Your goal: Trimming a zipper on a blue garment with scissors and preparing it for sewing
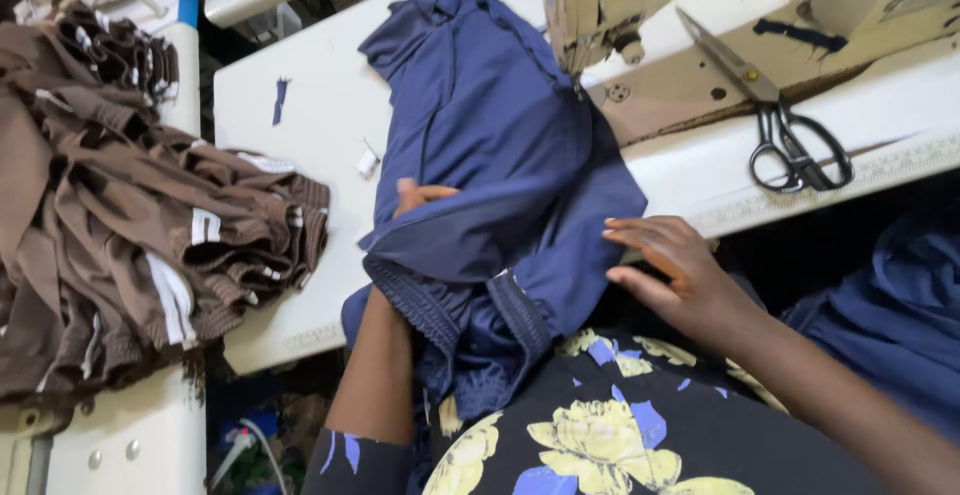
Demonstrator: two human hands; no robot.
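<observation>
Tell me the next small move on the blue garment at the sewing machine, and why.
Probably smooth the blue garment flat toward the needle: the left hand is tucked inside its folds, the right hand lies open at its edge, and the cloth is bunched under the sewing machine.

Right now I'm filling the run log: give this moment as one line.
left hand: inside navy garment | right hand: on garment edge | sewing machine, scissors: untouched

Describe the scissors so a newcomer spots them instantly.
Start at the cream sewing machine at the top right. The scissors lie closed on its bed, right of the navy garment. Black loop handles and long steel blades make them the only metal tool there.
</observation>
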